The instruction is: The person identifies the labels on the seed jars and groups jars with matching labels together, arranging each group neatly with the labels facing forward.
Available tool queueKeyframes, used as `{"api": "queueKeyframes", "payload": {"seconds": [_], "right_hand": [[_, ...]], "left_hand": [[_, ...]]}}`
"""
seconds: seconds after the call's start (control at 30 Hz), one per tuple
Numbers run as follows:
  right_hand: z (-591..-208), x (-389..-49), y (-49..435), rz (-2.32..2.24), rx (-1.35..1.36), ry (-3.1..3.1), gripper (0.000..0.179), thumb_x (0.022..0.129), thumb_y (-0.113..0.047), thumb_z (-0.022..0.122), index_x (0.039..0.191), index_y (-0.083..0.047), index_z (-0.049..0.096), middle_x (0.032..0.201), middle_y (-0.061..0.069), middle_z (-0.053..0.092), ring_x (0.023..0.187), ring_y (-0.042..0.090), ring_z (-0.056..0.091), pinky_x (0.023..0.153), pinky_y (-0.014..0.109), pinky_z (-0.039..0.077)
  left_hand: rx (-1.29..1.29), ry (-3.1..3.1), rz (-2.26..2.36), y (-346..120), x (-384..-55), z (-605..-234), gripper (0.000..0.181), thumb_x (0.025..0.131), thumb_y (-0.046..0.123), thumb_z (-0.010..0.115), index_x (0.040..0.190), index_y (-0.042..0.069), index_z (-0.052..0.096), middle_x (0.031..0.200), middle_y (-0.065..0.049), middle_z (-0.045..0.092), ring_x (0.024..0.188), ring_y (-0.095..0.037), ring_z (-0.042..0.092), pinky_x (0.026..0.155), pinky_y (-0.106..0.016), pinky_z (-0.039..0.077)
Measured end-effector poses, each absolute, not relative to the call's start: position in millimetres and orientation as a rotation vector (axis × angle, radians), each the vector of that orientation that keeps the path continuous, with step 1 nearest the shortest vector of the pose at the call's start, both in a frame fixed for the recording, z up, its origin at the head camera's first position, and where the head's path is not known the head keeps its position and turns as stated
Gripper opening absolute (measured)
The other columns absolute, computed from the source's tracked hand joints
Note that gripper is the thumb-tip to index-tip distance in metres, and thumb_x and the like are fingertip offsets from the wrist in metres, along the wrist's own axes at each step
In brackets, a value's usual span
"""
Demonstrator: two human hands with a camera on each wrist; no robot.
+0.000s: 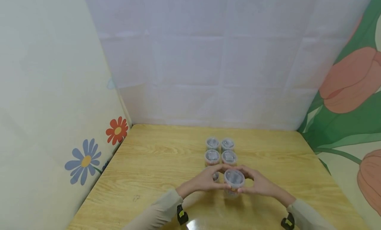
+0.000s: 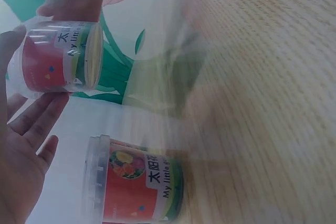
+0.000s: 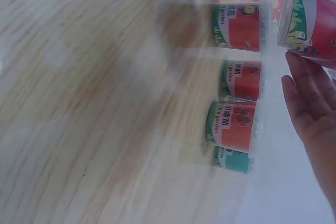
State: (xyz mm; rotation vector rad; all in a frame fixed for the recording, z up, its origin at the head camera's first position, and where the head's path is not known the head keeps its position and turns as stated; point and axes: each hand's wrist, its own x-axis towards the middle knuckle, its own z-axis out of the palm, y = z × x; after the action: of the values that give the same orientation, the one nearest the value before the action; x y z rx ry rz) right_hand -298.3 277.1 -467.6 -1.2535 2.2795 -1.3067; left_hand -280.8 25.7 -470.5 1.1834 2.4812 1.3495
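Note:
Between both hands is a plastic planter cup (image 1: pixel 234 177) with a clear lid and a red, white and green "My little garden" label (image 2: pixel 44 61). My left hand (image 1: pixel 203 181) grips its left side with thumb and fingers, while my right hand (image 1: pixel 262 184) grips the right side. The cup is held above the table, and in the left wrist view its base is off the surface. Just behind the left hand stands a similar cup (image 1: pixel 215 176), partly covered by that hand; its red label (image 2: pixel 131 187) shows in the left wrist view.
Beyond the hands, more lidded cups stand in two columns: the nearer pair, left (image 1: pixel 212 156) and right (image 1: pixel 229 157), and a farther pair, left (image 1: pixel 212 143) and right (image 1: pixel 227 144). One has a teal label (image 3: pixel 233 160). The wooden table (image 1: pixel 160 157) meets a white cloth backdrop (image 1: pixel 190 64).

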Motion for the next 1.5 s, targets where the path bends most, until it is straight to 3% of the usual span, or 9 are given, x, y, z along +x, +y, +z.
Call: {"api": "queueKeyframes", "payload": {"seconds": [0.37,0.6,0.83,1.03,1.5], "right_hand": [[-458,-302,266,-1.342,-1.304,2.321,0.060,0.082,-0.023,0.072,0.134,-0.018,0.043,0.128,0.001,0.054,0.112,0.013,0.056,0.091,0.034,0.049],[-456,-307,262,-1.345,-1.268,2.318,0.060,0.083,-0.020,0.071,0.135,-0.020,0.042,0.125,-0.001,0.056,0.110,0.013,0.057,0.091,0.035,0.048],[-453,-310,259,-1.401,-1.364,2.223,0.066,0.086,-0.012,0.066,0.143,-0.012,0.032,0.132,0.009,0.052,0.113,0.014,0.056,0.092,0.033,0.048],[-452,-313,255,-1.438,-1.384,2.217,0.061,0.088,-0.010,0.063,0.141,-0.009,0.035,0.130,0.012,0.052,0.110,0.014,0.057,0.091,0.034,0.049],[-448,-325,250,-1.449,-1.327,2.169,0.060,0.091,-0.007,0.058,0.144,-0.010,0.030,0.131,0.013,0.051,0.114,0.016,0.056,0.092,0.033,0.049]], "left_hand": [[1.188,2.514,1.413,24,-285,-466,0.065,0.080,0.033,0.072,0.137,0.025,0.039,0.128,0.009,0.052,0.113,-0.006,0.051,0.099,-0.034,0.041],[1.143,2.469,1.476,18,-290,-465,0.064,0.080,0.034,0.072,0.136,0.029,0.040,0.128,0.011,0.052,0.113,-0.006,0.052,0.096,-0.031,0.044],[1.036,2.416,1.521,10,-293,-462,0.061,0.083,0.039,0.068,0.136,0.028,0.041,0.125,0.006,0.055,0.111,-0.009,0.054,0.093,-0.033,0.047],[1.021,2.389,1.551,6,-295,-459,0.060,0.084,0.042,0.065,0.136,0.026,0.041,0.125,0.004,0.054,0.111,-0.010,0.055,0.093,-0.029,0.047],[1.012,2.257,1.589,-3,-301,-454,0.072,0.084,0.019,0.070,0.143,0.027,0.030,0.126,-0.006,0.050,0.108,-0.017,0.058,0.089,-0.029,0.051]]}}
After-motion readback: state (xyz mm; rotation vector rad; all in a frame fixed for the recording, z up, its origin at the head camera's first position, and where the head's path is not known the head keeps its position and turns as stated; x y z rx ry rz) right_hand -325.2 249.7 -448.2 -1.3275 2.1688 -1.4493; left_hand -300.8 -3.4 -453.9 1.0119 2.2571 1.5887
